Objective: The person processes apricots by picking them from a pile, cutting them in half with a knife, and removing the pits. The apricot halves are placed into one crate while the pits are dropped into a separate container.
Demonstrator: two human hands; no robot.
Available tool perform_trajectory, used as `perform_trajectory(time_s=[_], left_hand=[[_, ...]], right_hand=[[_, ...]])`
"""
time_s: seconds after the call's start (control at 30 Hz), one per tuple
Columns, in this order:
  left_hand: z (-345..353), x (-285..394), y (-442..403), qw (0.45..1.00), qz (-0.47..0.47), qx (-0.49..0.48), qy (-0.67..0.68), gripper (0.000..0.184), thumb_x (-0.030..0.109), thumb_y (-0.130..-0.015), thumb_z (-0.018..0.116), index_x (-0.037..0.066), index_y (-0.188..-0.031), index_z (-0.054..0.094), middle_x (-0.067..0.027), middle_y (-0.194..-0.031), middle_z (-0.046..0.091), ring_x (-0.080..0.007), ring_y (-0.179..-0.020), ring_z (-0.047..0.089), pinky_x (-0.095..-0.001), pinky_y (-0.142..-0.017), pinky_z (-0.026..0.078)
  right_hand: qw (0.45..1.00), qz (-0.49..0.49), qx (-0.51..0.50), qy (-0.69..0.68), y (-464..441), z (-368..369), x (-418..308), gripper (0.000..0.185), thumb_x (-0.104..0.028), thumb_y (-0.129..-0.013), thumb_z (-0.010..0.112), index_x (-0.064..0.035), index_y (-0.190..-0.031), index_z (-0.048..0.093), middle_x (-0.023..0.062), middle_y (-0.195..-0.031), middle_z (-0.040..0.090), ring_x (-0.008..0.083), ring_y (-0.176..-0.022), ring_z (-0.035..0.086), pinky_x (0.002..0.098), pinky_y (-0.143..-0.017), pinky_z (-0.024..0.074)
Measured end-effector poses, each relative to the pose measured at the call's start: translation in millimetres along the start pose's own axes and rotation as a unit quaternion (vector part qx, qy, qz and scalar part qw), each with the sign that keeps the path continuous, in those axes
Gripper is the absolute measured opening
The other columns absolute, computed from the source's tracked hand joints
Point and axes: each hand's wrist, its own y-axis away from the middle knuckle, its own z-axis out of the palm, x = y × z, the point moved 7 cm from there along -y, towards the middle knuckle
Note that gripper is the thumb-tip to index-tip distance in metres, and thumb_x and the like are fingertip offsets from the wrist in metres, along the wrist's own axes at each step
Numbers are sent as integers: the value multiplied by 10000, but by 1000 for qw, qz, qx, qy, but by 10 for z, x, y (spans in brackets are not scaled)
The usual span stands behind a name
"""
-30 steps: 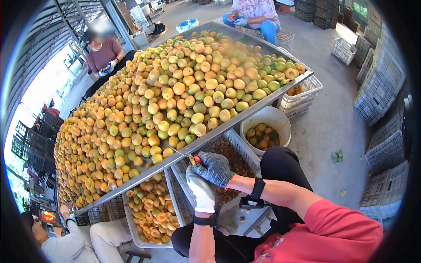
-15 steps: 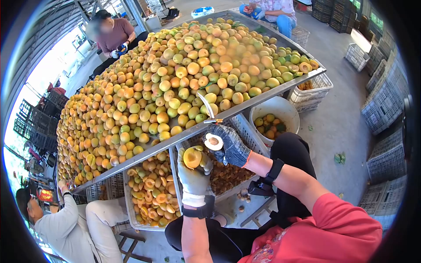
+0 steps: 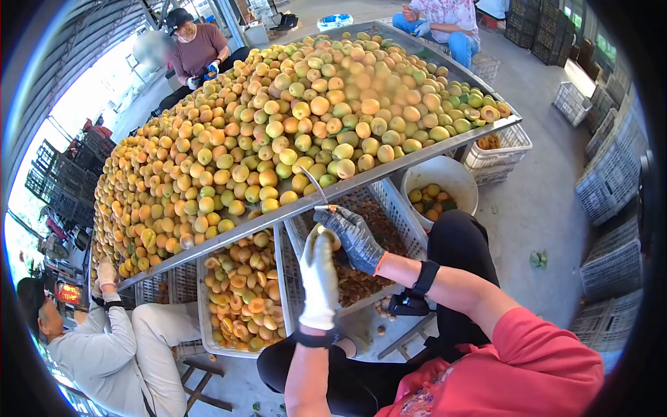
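Note:
My right hand (image 3: pixel 356 240), in a dark grey glove, is closed around the handle of a curved knife (image 3: pixel 314 184), its blade pointing up toward the fruit pile. My left hand (image 3: pixel 319 281), in a white glove, is raised against it with the fingers bent. Between the two hands a piece of apricot (image 3: pixel 334 240) shows, mostly covered by the left fingers. Both hands are over a crate (image 3: pixel 403 219) of brown apricot stones. Just beyond them, apricots (image 3: pixel 229 160) are heaped on a metal-edged table (image 3: pixel 417 154).
A crate of halved apricots (image 3: pixel 250 306) stands left of my knees. A white bucket (image 3: pixel 455 174) with fruit and a white crate (image 3: pixel 511 142) stand to the right. Co-workers sit at the left (image 3: pixel 104 347), far left (image 3: pixel 198 48) and far side (image 3: pixel 445 24). Stacked crates (image 3: pixel 611 181) line the right.
My left hand has risen and turned, closing over the fruit by my right hand. The cut apricot face and pale half with its stone no longer show. The view has shifted slightly.

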Motion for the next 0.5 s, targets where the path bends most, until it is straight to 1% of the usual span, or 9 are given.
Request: perform_trajectory(time_s=[0.03,0.07,0.13,0.17,0.2,0.3,0.37,0.47,0.5], left_hand=[[96,-92,0,992,6,72,103,289,227,-969,522,-5,-1135,573,-1,-827,568,-85,-742,481,-227,-691,413],[130,-133,8,985,-35,97,136,267,215,-951,562,-4,-1103,575,-1,-830,556,-71,-707,470,-194,-670,399],[108,-112,-34,989,5,119,82,212,206,-941,584,6,-1009,576,-2,-826,547,-68,-709,474,-183,-656,396],[79,-103,-66,988,21,120,99,183,187,-924,600,14,-971,562,-3,-816,543,-67,-702,477,-187,-651,400],[42,-105,-107,985,40,119,115,163,167,-907,616,22,-933,548,-4,-807,538,-66,-696,480,-192,-645,405],[29,-301,-168,941,-96,28,323,160,183,-858,570,54,-943,527,-24,-750,515,-110,-559,458,-226,-519,364],[161,-325,-154,903,-136,-23,406,186,191,-846,544,60,-978,540,-23,-710,487,-118,-525,433,-230,-485,318],[380,-308,-128,872,-186,-85,445,161,160,-822,533,42,-926,568,-44,-736,497,-152,-530,440,-251,-487,324],[447,-219,-111,878,-174,-87,437,133,177,-837,531,115,-732,477,-12,-690,489,-158,-520,397,-273,-488,301]], right_hand=[[999,-25,18,42,11,-27,-62,231,-197,-917,615,-41,-1084,650,-2,-919,655,77,-844,586,237,-761,473],[995,-49,37,83,37,-54,-136,229,-199,-910,624,-36,-1070,650,10,-901,657,77,-834,582,242,-748,471],[917,-143,62,367,26,-99,-355,248,-281,-899,623,-49,-985,642,129,-844,671,239,-756,650,340,-680,486],[918,-148,54,364,37,-66,-477,281,-320,-884,631,-49,-959,620,191,-820,641,303,-756,647,374,-661,484],[895,-161,68,410,60,-34,-610,244,-291,-894,620,-53,-947,622,142,-753,654,265,-709,652,337,-641,489],[997,-46,32,46,-77,-105,-675,133,-219,-888,618,-91,-853,601,38,-607,555,174,-530,565,298,-508,458],[978,64,-18,-197,-71,-40,-732,172,-189,-885,608,-122,-756,517,-5,-540,445,125,-392,421,291,-381,362],[962,43,-26,-270,-54,66,-874,227,-227,-905,589,-137,-727,480,-18,-491,397,126,-360,371,278,-360,326],[971,24,-9,-238,-56,67,-903,235,-240,-912,588,-134,-729,485,-20,-472,379,124,-348,366,280,-346,321]])
